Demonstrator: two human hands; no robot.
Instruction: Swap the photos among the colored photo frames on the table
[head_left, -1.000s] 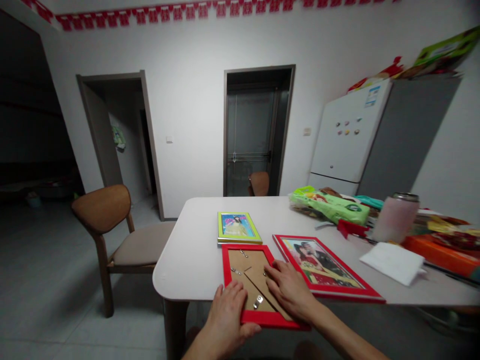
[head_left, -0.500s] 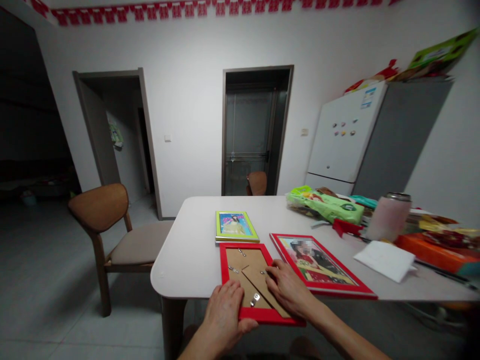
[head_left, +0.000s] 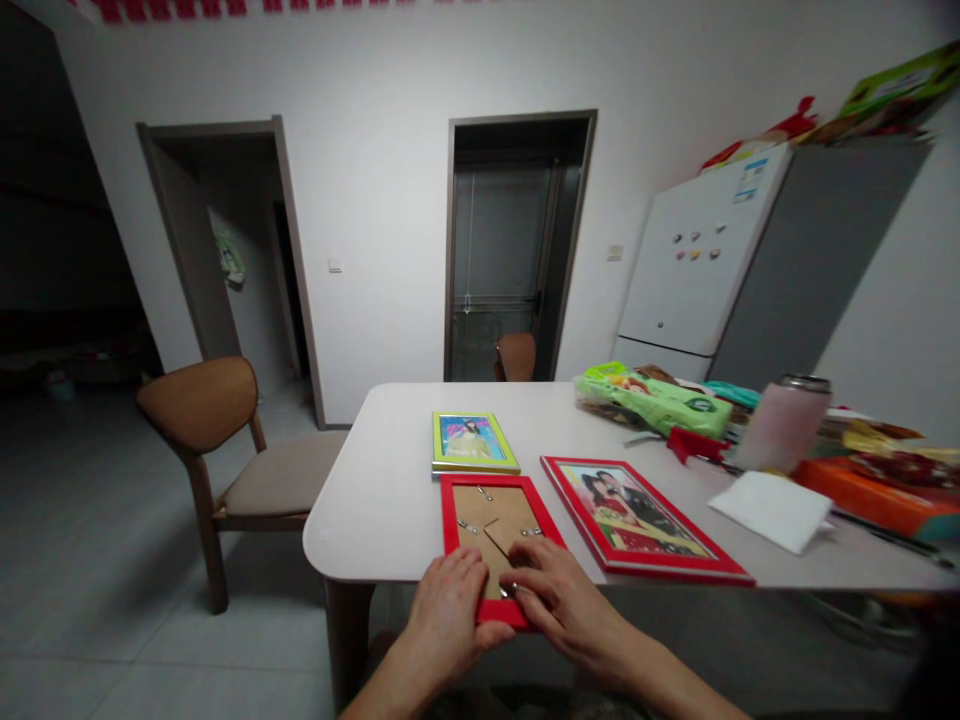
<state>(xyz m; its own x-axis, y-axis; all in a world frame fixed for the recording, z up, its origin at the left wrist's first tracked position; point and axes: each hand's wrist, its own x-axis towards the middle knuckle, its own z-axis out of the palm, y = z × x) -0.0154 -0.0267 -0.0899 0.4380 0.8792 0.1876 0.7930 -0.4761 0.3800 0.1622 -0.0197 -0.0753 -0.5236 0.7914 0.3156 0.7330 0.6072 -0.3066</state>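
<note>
Head view: a red frame (head_left: pixel 495 520) lies face-down at the near edge of the white table (head_left: pixel 382 500), its brown backing up. The left hand (head_left: pixel 448 612) grips the frame's near left corner, fingers flat on the backing and thumb hooked under the rim. The right hand (head_left: pixel 559 600) lies over the near right part, fingertips pressed on a small metal clip (head_left: pixel 510 590); whether they pinch it I cannot tell. At 12 o'clock from the frame, just beside it, lies a green frame (head_left: pixel 472 443), picture up. At 2 o'clock lies a bigger red frame (head_left: pixel 641 520), picture up. Further right are a white napkin (head_left: pixel 772 508), a pink flask (head_left: pixel 784 425) and a green packet (head_left: pixel 652 400). At 9 o'clock, off the table, stands a chair (head_left: pixel 225 440).
</note>
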